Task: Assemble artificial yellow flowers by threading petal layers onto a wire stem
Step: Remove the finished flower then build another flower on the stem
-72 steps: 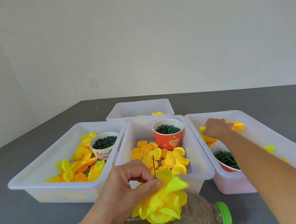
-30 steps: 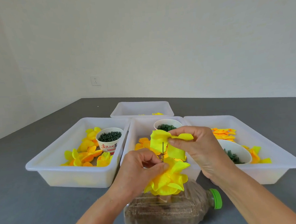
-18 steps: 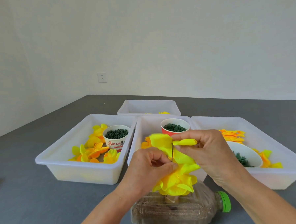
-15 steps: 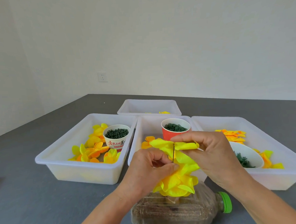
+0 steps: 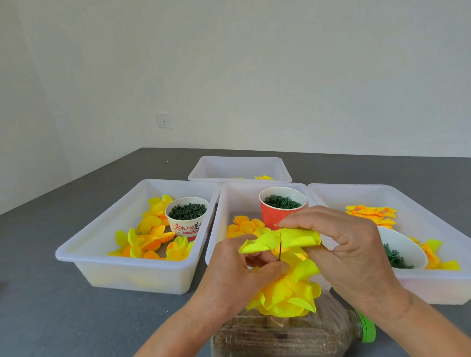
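Left hand (image 5: 235,276) pinches wire (image 5: 280,248) above stacked petals (image 5: 285,294); right hand (image 5: 344,250) grips fresh layer (image 5: 282,241), pierced, not yet seated; more layers likely remain.

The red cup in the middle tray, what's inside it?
The red cup holds a heap of small dark green rings, piled near its rim. How deep the heap goes is hidden by the cup's wall.

Plain off-white walls (image 5: 249,54) meeting at a corner | white wall socket (image 5: 164,120) low down | dark grey surface (image 5: 45,311) | soft, even light
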Action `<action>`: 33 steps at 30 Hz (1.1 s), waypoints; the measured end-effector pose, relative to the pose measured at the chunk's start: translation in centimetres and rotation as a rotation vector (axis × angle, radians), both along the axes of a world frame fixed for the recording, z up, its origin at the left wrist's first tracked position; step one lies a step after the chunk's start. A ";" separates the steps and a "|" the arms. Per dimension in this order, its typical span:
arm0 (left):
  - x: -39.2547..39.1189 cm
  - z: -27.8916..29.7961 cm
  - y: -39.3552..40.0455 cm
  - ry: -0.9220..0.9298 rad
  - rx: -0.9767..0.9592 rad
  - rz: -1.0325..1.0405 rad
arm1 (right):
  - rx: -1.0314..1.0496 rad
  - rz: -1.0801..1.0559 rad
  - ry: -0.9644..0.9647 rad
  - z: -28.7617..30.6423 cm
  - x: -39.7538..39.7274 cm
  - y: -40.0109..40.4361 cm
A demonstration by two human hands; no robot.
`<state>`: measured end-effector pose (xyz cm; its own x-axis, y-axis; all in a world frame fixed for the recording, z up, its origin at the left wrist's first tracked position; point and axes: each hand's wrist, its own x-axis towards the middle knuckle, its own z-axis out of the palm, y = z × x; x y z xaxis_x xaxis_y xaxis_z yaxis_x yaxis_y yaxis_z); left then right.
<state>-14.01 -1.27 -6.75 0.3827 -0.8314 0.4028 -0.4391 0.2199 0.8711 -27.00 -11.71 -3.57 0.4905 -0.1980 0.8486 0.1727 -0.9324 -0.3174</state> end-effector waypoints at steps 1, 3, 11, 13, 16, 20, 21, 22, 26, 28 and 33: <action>0.0 0.0 0.0 0.022 0.002 -0.008 | 0.016 0.009 0.004 -0.1 0.0 -0.1; 0.0 0.0 0.0 0.060 -0.002 -0.028 | 0.030 0.039 0.024 -0.4 0.1 -0.1; 0.5 0.0 -0.1 0.034 0.006 -0.049 | 0.102 0.080 0.119 -0.5 -0.3 -0.7; 0.7 -0.1 0.0 0.003 0.017 -0.037 | 0.080 0.091 0.139 -0.3 -0.3 -0.9; 0.8 -0.2 0.2 -0.018 0.037 0.003 | 0.019 0.115 0.153 -0.3 -0.4 -1.3; 0.6 -0.2 0.6 -0.080 -0.014 0.179 | 0.060 0.138 0.164 -0.4 -0.5 -1.5; 0.5 -0.2 0.7 -0.105 -0.039 0.235 | 0.084 0.146 0.166 -0.4 -0.5 -1.5; 0.4 -0.2 0.8 -0.131 -0.073 0.294 | 0.100 0.152 0.168 -0.4 -0.6 -1.5; 0.2 0.6 0.8 -0.283 -0.197 0.387 | 0.135 0.162 0.180 -0.4 -0.6 -1.5; 0.3 1.0 0.4 -0.355 -0.192 0.350 | 0.159 0.164 0.189 -0.2 -0.7 -1.3; 0.7 1.3 -0.2 -0.351 -0.163 0.308 | 0.029 0.101 0.161 0.4 -1.7 -1.0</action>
<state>-13.32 -1.43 -5.42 0.4186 -0.6161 0.6673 -0.7663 0.1548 0.6236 -28.67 -12.69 -3.18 0.6380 -0.1646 0.7522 0.2095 -0.9029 -0.3753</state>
